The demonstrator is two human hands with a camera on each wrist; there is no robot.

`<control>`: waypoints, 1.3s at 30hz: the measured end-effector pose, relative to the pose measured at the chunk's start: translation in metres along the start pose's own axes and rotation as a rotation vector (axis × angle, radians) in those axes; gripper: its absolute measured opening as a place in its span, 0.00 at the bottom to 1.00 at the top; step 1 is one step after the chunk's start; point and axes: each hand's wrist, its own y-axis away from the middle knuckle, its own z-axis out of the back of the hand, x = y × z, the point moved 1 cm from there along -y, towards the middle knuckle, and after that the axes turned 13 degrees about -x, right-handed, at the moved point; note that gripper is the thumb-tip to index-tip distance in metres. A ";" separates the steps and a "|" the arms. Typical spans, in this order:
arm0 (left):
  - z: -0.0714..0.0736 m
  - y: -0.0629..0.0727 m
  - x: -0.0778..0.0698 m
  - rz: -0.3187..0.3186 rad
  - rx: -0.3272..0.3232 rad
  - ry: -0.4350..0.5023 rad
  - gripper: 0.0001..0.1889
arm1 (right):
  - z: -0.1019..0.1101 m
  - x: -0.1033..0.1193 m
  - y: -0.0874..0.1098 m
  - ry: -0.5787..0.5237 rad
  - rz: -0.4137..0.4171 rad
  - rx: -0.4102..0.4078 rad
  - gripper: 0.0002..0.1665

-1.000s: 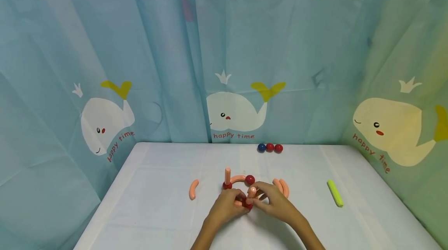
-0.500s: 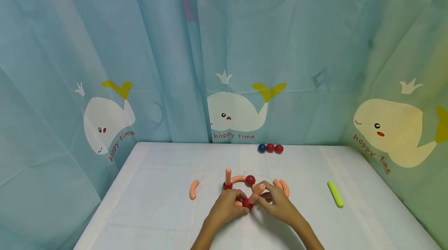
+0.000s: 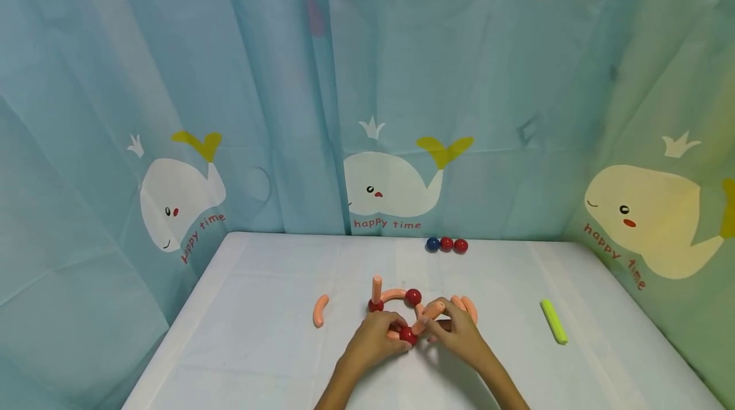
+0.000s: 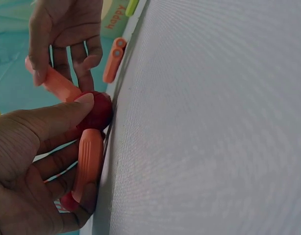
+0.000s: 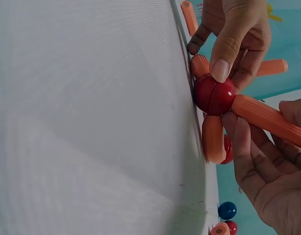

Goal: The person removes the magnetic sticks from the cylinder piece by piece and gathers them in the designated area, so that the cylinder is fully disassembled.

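My left hand [image 3: 376, 336] pinches a red ball [image 5: 214, 95] between thumb and fingers, low at the table. A straight orange rod [image 5: 273, 120] meets that ball at one end; my right hand [image 3: 459, 336] holds it, tilted up to the right. Curved orange rods join the ball on two sides, one plainest in the left wrist view as a curved rod [image 4: 89, 161]. The ball belongs to a ring of curved rods and red balls. On the ring's far side sit another red ball [image 3: 413, 297] and a red ball [image 3: 376, 305] bearing an upright orange rod [image 3: 376, 289].
A loose curved orange rod [image 3: 320, 311] lies left of the ring. Two curved rods [image 3: 469, 309] lie just beyond my right hand. Farther right is a yellow-green rod [image 3: 554, 321]. One blue ball [image 3: 432, 244] and two red balls [image 3: 453, 245] line the table's back edge.
The straight rod in my right hand has tipped from nearly upright over to the right. My left hand stays at the red ball, more of which now shows.
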 end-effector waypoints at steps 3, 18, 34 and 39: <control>0.000 -0.001 0.000 0.005 0.005 0.009 0.14 | 0.000 -0.002 0.001 0.005 -0.012 -0.001 0.05; 0.000 -0.001 -0.002 -0.002 0.009 0.011 0.14 | -0.002 -0.003 0.001 0.050 0.055 -0.011 0.02; -0.002 -0.002 -0.001 0.033 0.015 0.025 0.13 | -0.002 -0.002 0.003 0.084 0.123 -0.011 0.03; 0.000 -0.001 -0.001 0.082 0.032 0.038 0.12 | 0.000 0.001 0.004 0.074 0.087 -0.031 0.04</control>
